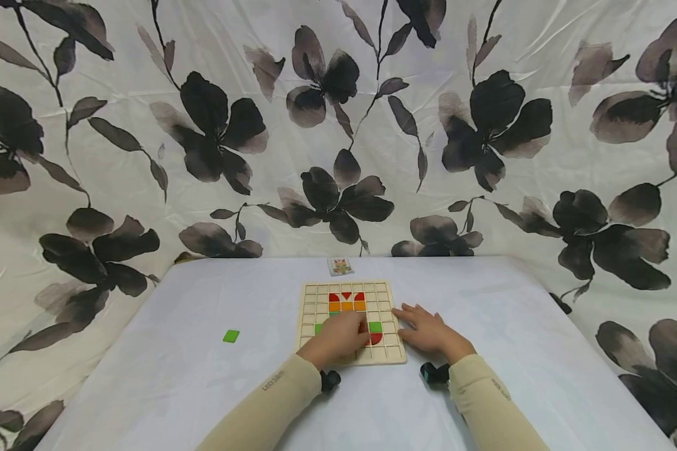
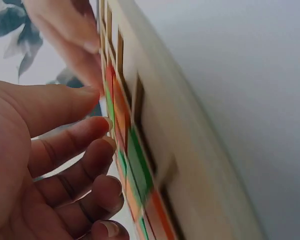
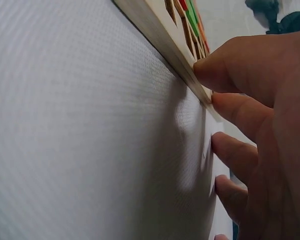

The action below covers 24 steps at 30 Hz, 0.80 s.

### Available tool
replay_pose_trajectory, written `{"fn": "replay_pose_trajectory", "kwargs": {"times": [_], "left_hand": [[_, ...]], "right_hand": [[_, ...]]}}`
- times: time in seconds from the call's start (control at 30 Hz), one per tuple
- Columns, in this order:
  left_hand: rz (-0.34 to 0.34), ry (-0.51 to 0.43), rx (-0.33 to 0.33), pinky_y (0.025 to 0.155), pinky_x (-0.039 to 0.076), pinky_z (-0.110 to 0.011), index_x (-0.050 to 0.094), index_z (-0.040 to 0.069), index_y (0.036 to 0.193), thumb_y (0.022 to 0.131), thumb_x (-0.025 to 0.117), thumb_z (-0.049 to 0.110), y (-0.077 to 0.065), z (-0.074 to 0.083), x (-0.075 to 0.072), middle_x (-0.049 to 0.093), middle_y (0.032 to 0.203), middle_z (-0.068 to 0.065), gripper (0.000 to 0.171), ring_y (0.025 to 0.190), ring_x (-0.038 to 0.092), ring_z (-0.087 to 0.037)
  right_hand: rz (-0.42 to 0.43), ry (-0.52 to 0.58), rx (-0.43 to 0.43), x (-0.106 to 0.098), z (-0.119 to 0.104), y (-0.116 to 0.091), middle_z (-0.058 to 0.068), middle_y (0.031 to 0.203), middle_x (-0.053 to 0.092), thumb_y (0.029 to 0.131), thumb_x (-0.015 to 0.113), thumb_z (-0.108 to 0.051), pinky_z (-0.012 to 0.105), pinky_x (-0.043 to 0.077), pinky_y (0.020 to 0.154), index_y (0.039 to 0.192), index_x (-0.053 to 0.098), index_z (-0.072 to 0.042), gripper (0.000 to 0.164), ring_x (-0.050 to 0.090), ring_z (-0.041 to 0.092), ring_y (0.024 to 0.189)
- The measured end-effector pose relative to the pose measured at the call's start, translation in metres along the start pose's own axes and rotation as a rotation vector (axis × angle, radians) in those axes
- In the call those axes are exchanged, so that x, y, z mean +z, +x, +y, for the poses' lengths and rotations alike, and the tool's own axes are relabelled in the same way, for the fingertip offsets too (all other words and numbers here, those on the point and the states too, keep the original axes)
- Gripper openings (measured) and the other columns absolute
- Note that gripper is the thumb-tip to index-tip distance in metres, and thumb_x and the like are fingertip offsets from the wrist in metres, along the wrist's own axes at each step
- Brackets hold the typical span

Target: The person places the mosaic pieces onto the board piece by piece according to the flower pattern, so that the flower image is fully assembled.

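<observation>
A wooden grid board [image 1: 310, 300] lies on the table, with red, orange and green tiles set in part of its squares. My left hand [image 1: 341, 335] is over the board's middle and hides some tiles. In the left wrist view its thumb and bent fingers [image 2: 90, 130] reach the tiled surface; a gap shows between thumb and index, and no piece is visible there. At the board's right edge, my right hand [image 1: 425, 329] is spread. Its thumb and index finger touch the wooden rim [image 3: 177, 60] in the right wrist view, the other fingers resting lower beside it.
A loose green tile [image 1: 231, 336] lies on the table left of the board. Behind the board is a small picture card [image 1: 340, 266]. The white tabletop [image 1: 175, 382] ends at a flower-patterned curtain [image 1: 327, 144].
</observation>
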<state>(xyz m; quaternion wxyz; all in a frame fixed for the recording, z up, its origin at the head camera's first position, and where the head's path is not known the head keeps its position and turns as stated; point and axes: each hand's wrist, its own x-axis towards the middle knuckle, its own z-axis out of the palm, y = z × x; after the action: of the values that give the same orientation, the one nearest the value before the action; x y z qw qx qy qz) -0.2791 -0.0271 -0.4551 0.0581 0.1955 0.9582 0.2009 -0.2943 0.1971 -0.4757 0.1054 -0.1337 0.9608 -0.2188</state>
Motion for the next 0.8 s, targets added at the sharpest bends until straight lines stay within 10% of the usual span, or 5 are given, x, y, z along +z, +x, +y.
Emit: {"fn": "replay_pose_trajectory", "kwargs": {"times": [0.53,0.8], "left_hand": [[0.120,0.142,-0.306,0.060,0.044,-0.034,0.064,0.012,0.096,0.091,0.065,0.029,-0.050,-0.117,-0.068,0.066,0.085,-0.002,0.018,0.067,0.053,-0.017],[0.019,0.191,-0.389,0.071,0.051,-0.047,0.061,0.000,0.113,0.088,0.063,0.019,-0.093,-0.173,-0.100,0.066,0.109,-0.019,0.031,0.086,0.064,-0.029]], "right_hand": [[0.000,0.025,0.017,0.002,-0.003,-0.001,0.009,0.156,0.035,0.091,0.059,-0.038,0.068,0.012,0.112,0.144,0.047,-0.022,0.056,0.021,0.039,0.147],[0.013,0.020,0.019,0.001,-0.006,-0.004,0.011,0.155,0.036,0.091,0.060,-0.036,0.068,0.013,0.112,0.143,0.049,-0.020,0.056,0.023,0.040,0.146]]}}
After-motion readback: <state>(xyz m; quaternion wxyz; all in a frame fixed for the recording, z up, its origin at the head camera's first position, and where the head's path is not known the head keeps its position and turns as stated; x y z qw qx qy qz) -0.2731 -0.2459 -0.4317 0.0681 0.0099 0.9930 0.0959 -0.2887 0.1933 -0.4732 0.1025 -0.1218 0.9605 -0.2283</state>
